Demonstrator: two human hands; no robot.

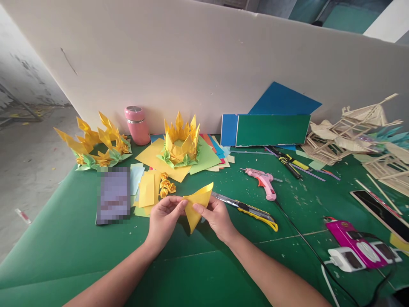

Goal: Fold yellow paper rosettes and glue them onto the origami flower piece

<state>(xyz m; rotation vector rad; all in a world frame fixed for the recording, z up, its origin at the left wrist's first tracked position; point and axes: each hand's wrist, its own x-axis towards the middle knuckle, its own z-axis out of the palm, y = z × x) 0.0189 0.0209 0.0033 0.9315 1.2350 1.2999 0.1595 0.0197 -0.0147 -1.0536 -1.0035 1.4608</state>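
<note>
Paper piece (197,197), yellow and folded, above a green worktop (191,277)

The paper piece was held in the air at the near centre of the worktop, a pointed flap hanging down between the hands. The left hand (163,219) was closed in a pinch, thumb and index finger meeting on the paper's left edge. The right hand (222,219) was likewise closed on it, thumb flat against the front and fingers behind. Just beyond the right hand lay a utility knife (255,212) with a yellow handle, pointing obliquely toward it. Beyond the left hand, small orange-yellow paper roses (165,183) sat clustered beside a stack of yellow paper (147,189). Farther back, a paper crown (180,151) with upright yellow points and green leaves stood on coloured sheets (207,157); a second crown (111,156) stood to its left, with a pink flask (138,128) between them, near the pale partition (191,64). Right of centre lay a pink glue gun (270,189), its black cord (300,234) running toward the near right; a wooden stick model (332,143) occupied the far right.
</note>
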